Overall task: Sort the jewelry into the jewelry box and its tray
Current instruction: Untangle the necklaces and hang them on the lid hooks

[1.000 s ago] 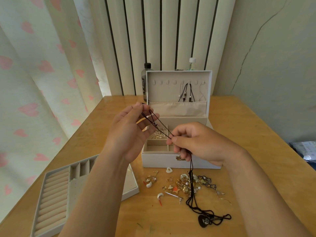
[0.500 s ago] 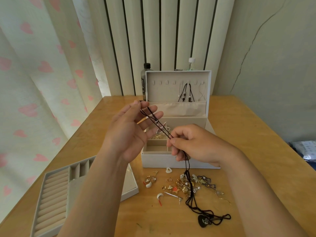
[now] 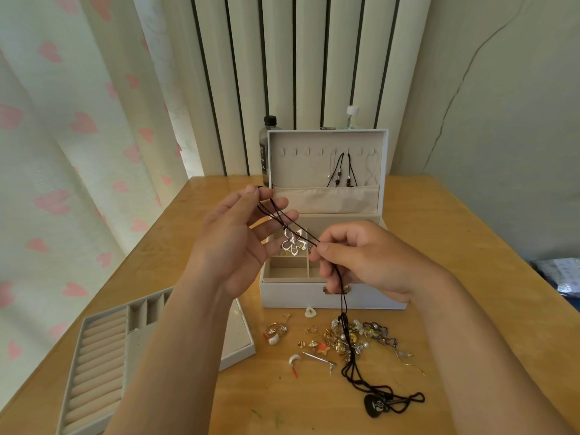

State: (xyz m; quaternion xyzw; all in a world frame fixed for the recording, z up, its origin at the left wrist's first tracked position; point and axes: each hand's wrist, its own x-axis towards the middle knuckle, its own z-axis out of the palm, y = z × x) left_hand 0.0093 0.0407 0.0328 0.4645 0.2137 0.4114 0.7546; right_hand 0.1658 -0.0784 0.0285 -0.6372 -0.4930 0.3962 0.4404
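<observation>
Black cord (image 3: 276, 215) runs taut between my two hands above the open jewelry box (image 3: 329, 293): my left hand (image 3: 238, 240) pinches its upper end at the fingertips, and my right hand (image 3: 361, 262) grips it lower down, with a silver flower pendant (image 3: 293, 243) hanging between them. Below my right hand the cord drops to the wooden table (image 3: 455, 246), crossing the loose jewelry pile (image 3: 345, 337). The tray (image 3: 103, 356) lies beside the box under my left forearm.

Jewelry box (image 3: 332, 295) centre on table (image 3: 455, 246); tray (image 3: 103, 356) left of it; loose jewelry (image 3: 345, 337) in front; two bottles (image 3: 266, 146) behind.
</observation>
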